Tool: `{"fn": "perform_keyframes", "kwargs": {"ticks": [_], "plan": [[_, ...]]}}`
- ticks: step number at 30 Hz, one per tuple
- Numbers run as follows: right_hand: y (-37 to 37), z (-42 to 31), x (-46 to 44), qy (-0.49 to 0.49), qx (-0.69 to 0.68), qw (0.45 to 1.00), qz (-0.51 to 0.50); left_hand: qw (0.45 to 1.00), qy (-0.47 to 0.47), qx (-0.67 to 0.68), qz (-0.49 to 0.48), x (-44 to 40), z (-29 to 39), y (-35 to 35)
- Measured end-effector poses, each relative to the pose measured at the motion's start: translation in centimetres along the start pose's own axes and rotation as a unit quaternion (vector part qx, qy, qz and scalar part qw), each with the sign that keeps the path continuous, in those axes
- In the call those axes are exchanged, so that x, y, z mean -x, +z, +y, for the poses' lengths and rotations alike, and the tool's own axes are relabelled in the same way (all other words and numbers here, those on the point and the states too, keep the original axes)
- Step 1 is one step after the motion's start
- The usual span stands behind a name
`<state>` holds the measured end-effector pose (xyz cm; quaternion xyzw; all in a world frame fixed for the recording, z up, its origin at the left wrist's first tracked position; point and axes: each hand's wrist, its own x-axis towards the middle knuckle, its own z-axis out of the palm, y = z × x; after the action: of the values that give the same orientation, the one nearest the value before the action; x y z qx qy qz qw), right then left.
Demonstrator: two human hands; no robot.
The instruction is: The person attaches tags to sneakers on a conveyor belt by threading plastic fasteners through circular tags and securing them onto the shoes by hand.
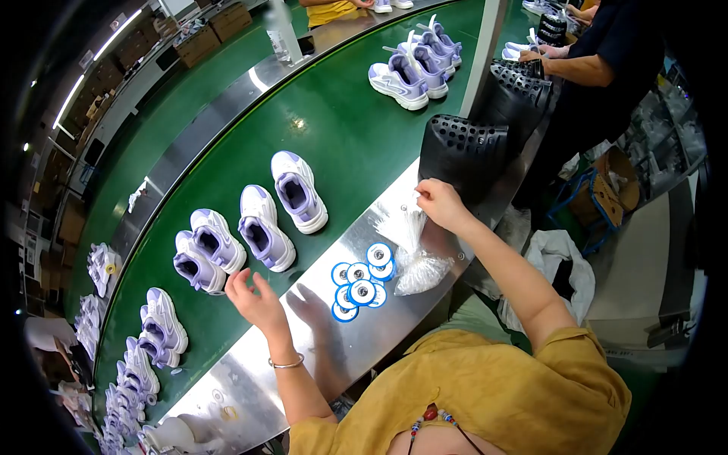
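Observation:
My left hand (256, 300) is open, fingers apart, just beside the heel of a white and lilac sneaker (216, 239) on the green conveyor belt. Other sneakers of the same kind, a single shoe (267, 227) and another (299, 189), stand to its right. At the upper end of a bundle of thin white plastic strands (403, 226), my right hand (442, 203) has its thumb and fingers pinched together. A small white bit shows at the fingertips, too small to name. Several round white tags with blue rims (362, 292) lie overlapping on the metal ledge between my hands.
A clear bag of small white pieces (422, 273) lies on the metal ledge (250, 371). Black perforated holders (464, 152) stand by a pale post (485, 57). More sneakers (417, 64) sit farther along the belt. A person in dark clothes (622, 68) works at upper right.

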<state>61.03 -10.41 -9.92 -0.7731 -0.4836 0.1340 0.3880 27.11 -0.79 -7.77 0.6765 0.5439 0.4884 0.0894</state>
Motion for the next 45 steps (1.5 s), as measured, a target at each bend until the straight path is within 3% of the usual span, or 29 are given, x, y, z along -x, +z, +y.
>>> {"fn": "perform_keyframes", "kwargs": {"ticks": [2,7,11,15,19,20,27,29,31,33,37,39,43,45], "plan": [[1.3,0.2,-0.3,0.005,0.019,1.000,-0.023,0.996,0.083,-0.017,-0.002,0.5,1.1,0.6],[3.8,-1.9,-2.0,0.032,0.132,0.989,-0.059,0.975,0.140,0.066,-0.157,3.9,5.1,3.8],[5.6,-0.3,-2.6,0.003,0.169,0.980,-0.101,0.956,0.178,0.097,-0.214,6.1,8.2,5.4],[4.9,0.8,-2.2,-0.013,-0.015,0.998,-0.053,0.931,0.218,0.124,-0.265,7.7,9.4,6.9],[4.1,0.8,-1.2,-0.009,-0.227,0.974,0.000,0.902,0.271,0.127,-0.312,9.3,10.9,8.7],[3.7,0.7,-1.0,-0.042,-0.221,0.974,0.005,0.891,0.299,0.119,-0.320,9.8,11.3,9.1],[2.8,0.3,-1.5,-0.013,-0.362,0.932,0.013,0.877,0.291,0.088,-0.371,12.6,11.1,10.9],[2.9,0.4,-2.0,0.021,-0.443,0.896,0.026,0.878,0.286,0.090,-0.373,12.6,11.1,11.1],[2.0,-0.9,-2.4,0.018,-0.446,0.894,0.020,0.879,0.282,0.090,-0.373,12.6,11.1,11.2],[1.0,-2.9,-2.4,-0.034,-0.498,0.863,0.080,0.878,0.289,0.104,-0.368,12.7,10.9,11.3],[-1.2,-3.9,-1.4,0.007,-0.535,0.845,0.017,0.901,0.259,0.122,-0.327,11.1,10.5,10.7],[-1.5,-2.8,-0.9,0.010,-0.535,0.845,0.013,0.948,0.167,0.087,-0.258,9.8,9.3,10.6],[-0.7,-1.5,0.2,0.068,-0.508,0.858,-0.022,0.952,0.187,0.010,-0.242,8.3,7.7,11.1],[-0.1,-1.1,0.7,0.109,-0.458,0.881,-0.051,0.930,0.193,-0.019,-0.312,8.2,7.7,11.3]]}}
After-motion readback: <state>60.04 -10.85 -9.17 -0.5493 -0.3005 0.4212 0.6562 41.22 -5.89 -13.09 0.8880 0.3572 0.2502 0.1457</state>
